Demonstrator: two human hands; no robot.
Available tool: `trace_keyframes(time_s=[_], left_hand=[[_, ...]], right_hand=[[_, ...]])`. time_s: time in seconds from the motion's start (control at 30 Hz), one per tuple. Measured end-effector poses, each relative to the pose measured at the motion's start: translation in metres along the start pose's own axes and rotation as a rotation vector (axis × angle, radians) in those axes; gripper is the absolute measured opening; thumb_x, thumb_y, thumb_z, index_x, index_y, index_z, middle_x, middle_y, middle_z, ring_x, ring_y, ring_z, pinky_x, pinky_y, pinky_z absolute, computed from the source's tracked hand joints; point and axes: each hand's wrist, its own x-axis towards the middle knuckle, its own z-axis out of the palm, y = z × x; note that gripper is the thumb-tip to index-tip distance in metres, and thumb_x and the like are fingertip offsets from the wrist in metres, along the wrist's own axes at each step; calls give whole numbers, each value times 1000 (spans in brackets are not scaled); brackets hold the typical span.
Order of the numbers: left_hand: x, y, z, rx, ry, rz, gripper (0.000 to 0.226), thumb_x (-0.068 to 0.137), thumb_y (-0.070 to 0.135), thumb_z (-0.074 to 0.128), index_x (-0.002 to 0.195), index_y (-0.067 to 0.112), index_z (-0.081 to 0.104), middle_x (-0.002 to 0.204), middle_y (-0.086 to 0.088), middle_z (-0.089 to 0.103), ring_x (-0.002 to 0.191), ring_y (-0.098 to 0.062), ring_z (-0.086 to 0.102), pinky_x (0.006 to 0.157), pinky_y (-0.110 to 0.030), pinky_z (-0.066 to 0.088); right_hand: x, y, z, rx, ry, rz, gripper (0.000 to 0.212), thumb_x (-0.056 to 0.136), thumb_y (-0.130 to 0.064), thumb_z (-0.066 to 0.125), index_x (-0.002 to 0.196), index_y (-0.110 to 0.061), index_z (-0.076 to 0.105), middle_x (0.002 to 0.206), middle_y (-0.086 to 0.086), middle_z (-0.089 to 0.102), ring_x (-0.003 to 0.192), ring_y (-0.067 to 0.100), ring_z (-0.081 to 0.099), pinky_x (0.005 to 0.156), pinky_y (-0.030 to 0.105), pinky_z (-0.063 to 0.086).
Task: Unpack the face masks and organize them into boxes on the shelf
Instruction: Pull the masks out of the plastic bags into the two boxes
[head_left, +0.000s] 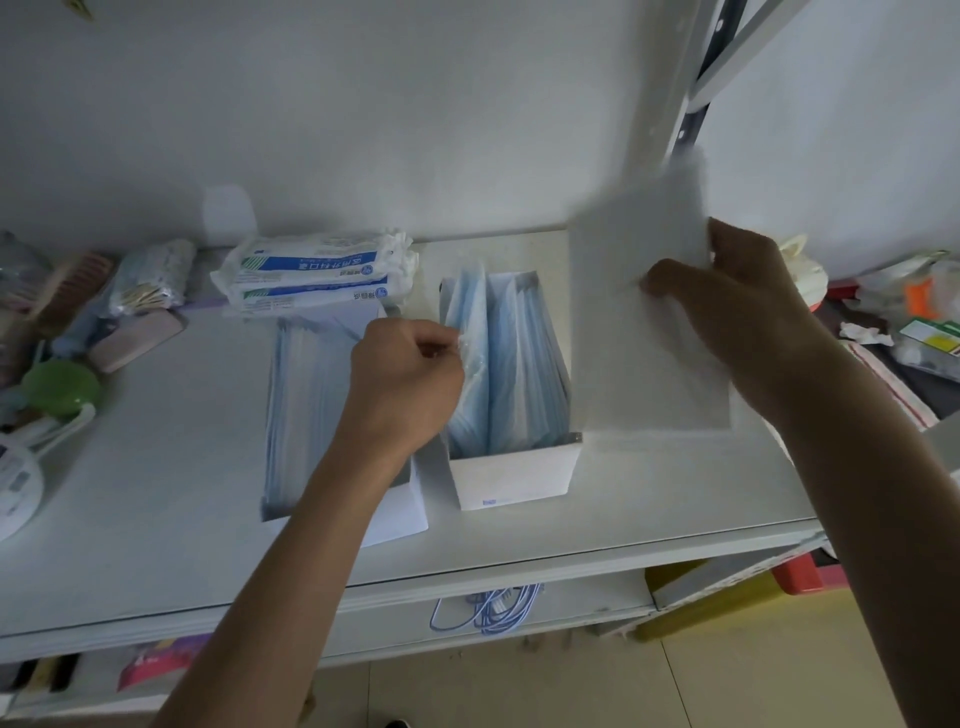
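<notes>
Fingers of the left hand (408, 382) were curled tight, pinching the crinkly clear wrap (474, 358) at the top of a mask bundle in the right box (511, 475). Right hand (737, 306) had thumb and fingers pressed on a blurred white sheet (639, 332), probably the box flap or lid, held up and clear of the opening.

Judgement for the step: keep that sheet held back, seat the bundle upright against the packed blue masks (524, 364), then pull the wrap straight up so no ear loops snag and the row doesn't fan out. Wrap looked thin and slippery, so grip it low.

Count, near to far:
- 1 bunch of white-blue cord (485, 610) hanging below the shelf (156, 519) edge
- 2 open white boxes standing on the shelf: left box (400, 512) full, mostly hidden by the forearm; right box partly full, with a gap at its left side
- 2 sealed mask packs (317, 275) stacked just behind the left box, not yet opened
- 1 white cup-like thing (228, 213) against the wall, too blurred to identify

Loose clutter at both ends: not counted.
</notes>
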Motion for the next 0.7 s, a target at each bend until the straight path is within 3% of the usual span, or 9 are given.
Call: trace_keyframes(time_s=[0.13,0.27,0.37,0.47,0.57,0.63,0.7], left_hand=[[-8,1,-3,-2,161,-14,24,86,9,58,101,20,74,91,9,71,80,-3,63,65,-3,41],[-12,-1,-10,-1,265,5,31,85,6,52,103,18,73,95,6,71,83,-5,61,63,2,38],[-11,-5,-17,-95,319,15,27,84,6,51,91,20,73,83,10,70,80,-10,63,72,-18,45],[-10,-7,-30,-186,428,32,25,81,10,52,78,24,72,72,11,67,67,-10,59,70,-27,48],[-8,-8,-50,-234,501,67,27,81,11,53,70,29,68,71,10,66,63,-4,56,65,-19,44],[-7,-6,-65,-268,530,91,29,82,9,55,67,31,68,71,14,65,63,1,56,63,-14,43],[-7,-6,-79,-301,557,108,26,84,6,57,73,25,70,62,19,63,57,4,54,58,-7,41]], right_hand=[[-1,-10,27,300,-45,127,30,79,2,57,107,-3,66,83,10,68,69,24,64,64,34,55],[5,-18,49,402,-1,307,35,78,0,56,113,0,61,87,15,61,74,28,62,68,39,54],[13,-20,51,487,49,416,41,76,-4,57,117,-3,58,100,18,64,83,31,65,75,42,56],[16,-24,61,554,69,422,34,80,0,53,113,-3,56,101,17,66,82,29,67,73,38,57],[15,-24,75,317,32,297,14,86,3,47,94,-8,51,79,3,55,68,17,56,63,29,52],[16,-20,77,-12,-2,146,18,90,-4,48,106,-11,46,80,-3,45,69,12,48,63,28,49],[16,-18,78,-215,-71,65,25,90,-12,49,114,-12,44,86,-1,48,76,17,51,67,31,51]])
